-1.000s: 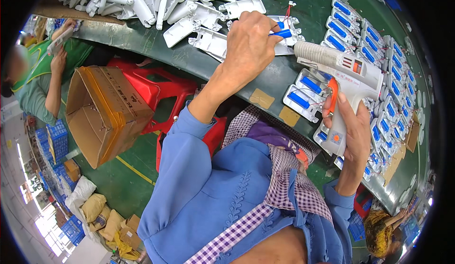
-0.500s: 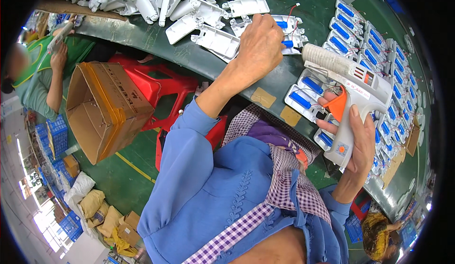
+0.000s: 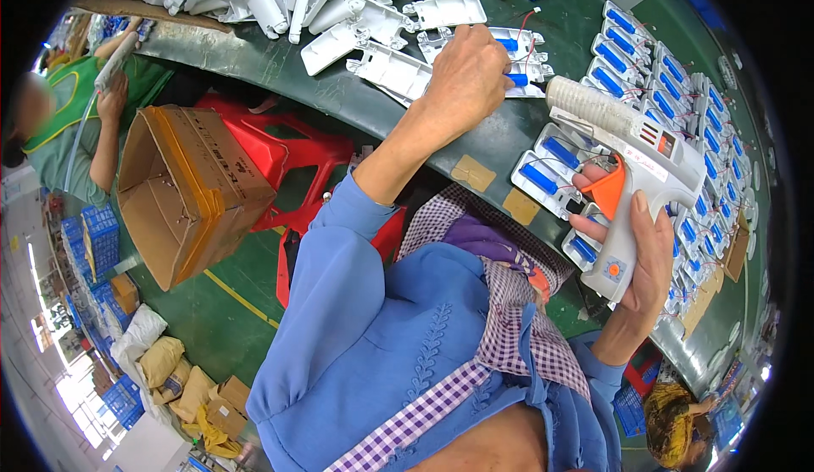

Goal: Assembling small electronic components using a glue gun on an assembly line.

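My left hand is closed over a white plastic shell on the table, fingers bent down and mostly hidden behind the back of the hand. The end of a blue cylindrical battery pokes out beside these fingers. Just beyond it lies another shell holding a blue battery with a thin red wire. My right hand is wrapped round the handle of a white glue gun, fingers by its orange trigger. The gun's nozzle end points left, toward my left hand, above the table.
A heap of empty white shells covers the far left of the green table. Rows of battery-fitted shells fill the right side. Left of me stand a cardboard box and red stools; a co-worker is beyond.
My hands keep nearly the same places, with the view shifting slightly. The glue gun stays in my right hand. The co-worker at the left has moved the tool they hold.
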The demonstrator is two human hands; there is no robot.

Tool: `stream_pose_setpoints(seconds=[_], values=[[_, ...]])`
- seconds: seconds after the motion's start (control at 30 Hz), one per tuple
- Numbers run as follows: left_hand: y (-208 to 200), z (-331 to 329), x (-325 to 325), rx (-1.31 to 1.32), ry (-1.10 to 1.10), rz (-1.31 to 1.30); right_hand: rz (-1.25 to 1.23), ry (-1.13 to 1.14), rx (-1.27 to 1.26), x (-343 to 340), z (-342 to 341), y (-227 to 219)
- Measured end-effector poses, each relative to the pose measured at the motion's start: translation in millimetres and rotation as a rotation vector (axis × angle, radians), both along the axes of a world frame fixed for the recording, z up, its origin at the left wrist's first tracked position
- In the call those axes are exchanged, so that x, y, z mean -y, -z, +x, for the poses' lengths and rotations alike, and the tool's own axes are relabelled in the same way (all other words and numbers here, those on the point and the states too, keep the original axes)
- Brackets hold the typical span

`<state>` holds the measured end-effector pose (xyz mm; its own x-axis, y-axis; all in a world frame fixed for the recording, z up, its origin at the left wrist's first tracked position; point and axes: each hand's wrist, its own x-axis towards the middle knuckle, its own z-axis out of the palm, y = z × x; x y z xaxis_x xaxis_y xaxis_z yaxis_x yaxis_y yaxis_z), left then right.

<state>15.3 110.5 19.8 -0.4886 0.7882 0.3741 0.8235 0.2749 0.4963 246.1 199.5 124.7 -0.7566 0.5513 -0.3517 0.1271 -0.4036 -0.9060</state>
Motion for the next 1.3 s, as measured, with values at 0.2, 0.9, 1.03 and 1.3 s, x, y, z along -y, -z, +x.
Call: stream_pose_setpoints(seconds=[0.2, 0.9, 1.03, 1.3], values=[[-1, 1, 1, 0.065, -0.001, 0.035, -0.028, 0.02, -0.016, 1, 1, 0], [-24, -29, 7, 0.19, 0.076, 0.265, -0.164, 0.11, -0.143, 1, 10, 10], [-114, -97, -8, -0.09, 0.029, 0.472, -0.243, 0.092, -0.198, 5, 14, 3], [-308, -269, -80, -0.651, -0.108, 0.879, -0.238, 0.279, 0.049, 15, 7, -11]])
